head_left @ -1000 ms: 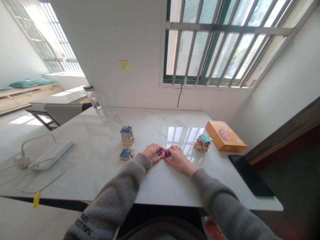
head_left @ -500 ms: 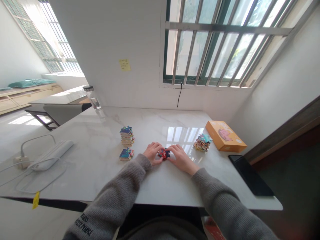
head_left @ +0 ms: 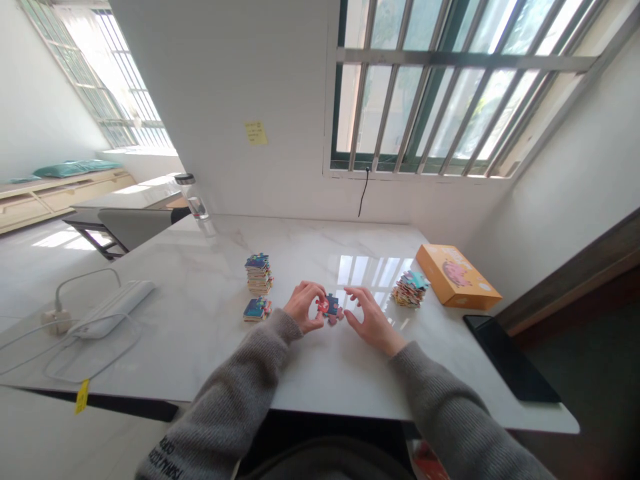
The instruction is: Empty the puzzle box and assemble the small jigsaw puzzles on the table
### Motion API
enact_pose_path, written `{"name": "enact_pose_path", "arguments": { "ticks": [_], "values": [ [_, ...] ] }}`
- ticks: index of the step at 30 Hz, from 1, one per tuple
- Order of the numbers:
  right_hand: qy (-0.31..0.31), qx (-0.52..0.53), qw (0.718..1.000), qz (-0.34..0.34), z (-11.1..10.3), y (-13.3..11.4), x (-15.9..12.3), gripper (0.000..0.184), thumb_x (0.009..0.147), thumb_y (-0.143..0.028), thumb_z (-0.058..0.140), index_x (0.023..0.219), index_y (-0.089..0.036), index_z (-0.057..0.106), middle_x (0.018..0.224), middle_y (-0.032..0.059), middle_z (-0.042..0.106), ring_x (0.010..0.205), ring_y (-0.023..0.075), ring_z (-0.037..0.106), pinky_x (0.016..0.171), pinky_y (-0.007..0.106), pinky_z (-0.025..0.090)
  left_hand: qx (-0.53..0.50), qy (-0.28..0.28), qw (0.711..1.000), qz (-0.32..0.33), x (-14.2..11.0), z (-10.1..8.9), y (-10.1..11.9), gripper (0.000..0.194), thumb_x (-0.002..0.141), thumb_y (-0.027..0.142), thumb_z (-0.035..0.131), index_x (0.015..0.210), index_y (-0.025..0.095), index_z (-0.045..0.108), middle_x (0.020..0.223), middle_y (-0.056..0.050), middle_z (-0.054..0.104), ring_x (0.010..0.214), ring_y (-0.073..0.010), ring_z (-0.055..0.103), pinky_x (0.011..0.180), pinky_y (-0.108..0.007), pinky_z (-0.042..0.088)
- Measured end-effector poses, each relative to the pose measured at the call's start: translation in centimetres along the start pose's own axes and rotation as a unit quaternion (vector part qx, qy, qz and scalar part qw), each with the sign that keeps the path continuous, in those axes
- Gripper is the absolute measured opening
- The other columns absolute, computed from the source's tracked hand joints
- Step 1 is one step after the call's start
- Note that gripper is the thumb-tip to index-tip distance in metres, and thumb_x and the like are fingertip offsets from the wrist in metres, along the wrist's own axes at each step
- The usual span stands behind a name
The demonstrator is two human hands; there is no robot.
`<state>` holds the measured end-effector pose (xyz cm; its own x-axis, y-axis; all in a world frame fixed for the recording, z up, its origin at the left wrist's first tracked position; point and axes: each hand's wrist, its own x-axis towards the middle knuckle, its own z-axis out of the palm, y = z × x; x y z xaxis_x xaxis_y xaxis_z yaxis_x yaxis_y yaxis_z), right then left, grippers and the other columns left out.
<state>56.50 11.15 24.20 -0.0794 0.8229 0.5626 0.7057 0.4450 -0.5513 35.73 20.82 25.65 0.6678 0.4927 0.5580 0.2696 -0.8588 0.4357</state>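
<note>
My left hand (head_left: 306,307) pinches the left edge of a red and dark blue jigsaw puzzle piece (head_left: 331,305) just above or on the white table; whether it is one piece or more I cannot tell. To the right of the piece, my right hand (head_left: 371,321) is open, its thumb and fingers apart with nothing between them. A tall stack of puzzle pieces (head_left: 259,275) stands beyond my left hand. Closer in lies a lower stack of puzzle pieces (head_left: 257,309). Past my right hand rises another stack of puzzle pieces (head_left: 410,289), its top piece light blue.
An orange box (head_left: 456,277) and a black phone or tablet (head_left: 510,357) lie at the right of the table (head_left: 210,347). On the left are a white power strip (head_left: 119,310) and its cables. A clear bottle (head_left: 193,198) stands at the far left edge.
My right hand has let go of the puzzle piece and moved a little to the right, its fingers opening. More of the piece now shows; my left hand keeps hold. The view has shifted slightly.
</note>
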Motion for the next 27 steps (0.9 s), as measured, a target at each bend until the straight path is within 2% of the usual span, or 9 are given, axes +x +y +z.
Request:
{"name": "enact_pose_path", "arguments": {
  "ticks": [3,6,9,11,14,16,19,27],
  "values": [
    [0.005,0.006,1.0,0.016,-0.2,0.4,0.0,0.048,0.09,-0.018,0.055,0.137,-0.025,0.043,0.114,0.0097,0.055,0.1,0.0229,0.058,0.09,0.043,0.054,-0.006,0.041,0.999,0.004,-0.2,-2.2,0.4,0.03,0.062,0.005,0.057,0.083,0.023,0.047,0.099,-0.006,0.065,0.098,-0.0234,0.055,0.093,-0.038,0.048],
    [-0.005,0.007,1.0,0.021,-0.2,0.6,-0.1,0.048,0.091,-0.018,0.054,0.137,-0.025,0.043,0.112,0.0093,0.056,0.099,0.023,0.058,0.088,0.043,0.054,0.021,0.069,0.997,0.011,-0.4,-5.5,-0.5,0.029,0.063,0.007,0.057,0.084,0.023,0.047,0.102,-0.005,0.066,0.101,-0.0235,0.054,0.097,-0.04,0.046],
    [-0.025,0.009,0.999,0.021,0.1,0.6,-0.3,0.05,0.091,-0.018,0.053,0.139,-0.026,0.041,0.11,0.0089,0.057,0.099,0.0228,0.058,0.088,0.043,0.054,0.062,0.093,0.993,-0.035,-0.3,-9.6,-3.3,0.025,0.065,0.011,0.058,0.084,0.023,0.048,0.106,-0.005,0.066,0.104,-0.0235,0.053,0.101,-0.041,0.045],
    [-0.038,0.008,0.999,0.021,0.3,0.6,-0.4,0.051,0.091,-0.019,0.053,0.14,-0.026,0.04,0.109,0.0084,0.058,0.099,0.0226,0.059,0.089,0.043,0.054,0.077,0.092,0.99,-0.072,-0.1,-12.0,-5.6,0.022,0.067,0.014,0.057,0.085,0.022,0.048,0.109,-0.006,0.066,0.105,-0.0235,0.053,0.097,-0.04,0.047],
    [-0.048,0.006,0.999,0.016,0.4,0.6,-0.4,0.05,0.092,-0.02,0.053,0.14,-0.026,0.04,0.108,0.0082,0.058,0.099,0.0223,0.059,0.089,0.043,0.054,0.093,0.083,0.987,-0.102,0.3,-14.6,-8.8,0.019,0.067,0.019,0.057,0.084,0.022,0.048,0.109,-0.006,0.068,0.103,-0.0238,0.052,0.09,-0.039,0.048],
    [-0.05,0.003,0.999,0.013,0.3,0.6,-0.4,0.05,0.092,-0.02,0.053,0.14,-0.026,0.04,0.108,0.0081,0.059,0.097,0.022,0.06,0.087,0.043,0.055,0.096,0.066,0.985,-0.126,0.5,-15.3,-10.3,0.019,0.066,0.021,0.056,0.082,0.023,0.048,0.11,-0.005,0.069,0.103,-0.0238,0.052,0.088,-0.038,0.049],
    [-0.051,-0.001,0.999,0.014,0.2,0.6,-0.4,0.05,0.092,-0.02,0.052,0.14,-0.027,0.04,0.107,0.008,0.06,0.096,0.0219,0.061,0.085,0.042,0.056,0.087,0.048,0.984,-0.151,0.7,-15.4,-11.7,0.018,0.066,0.022,0.056,0.082,0.023,0.048,0.11,-0.004,0.069,0.101,-0.0238,0.052,0.086,-0.038,0.049],
    [-0.054,0.002,0.998,0.021,0.3,0.6,-0.4,0.048,0.093,-0.019,0.05,0.139,-0.026,0.04,0.106,0.0075,0.06,0.096,0.0212,0.061,0.086,0.042,0.056,0.066,0.056,0.982,-0.168,0.7,-14.5,-13.5,0.022,0.066,0.027,0.055,0.086,0.022,0.046,0.109,-0.006,0.069,0.1,-0.0229,0.055,0.081,-0.036,0.048]
  ]
}}
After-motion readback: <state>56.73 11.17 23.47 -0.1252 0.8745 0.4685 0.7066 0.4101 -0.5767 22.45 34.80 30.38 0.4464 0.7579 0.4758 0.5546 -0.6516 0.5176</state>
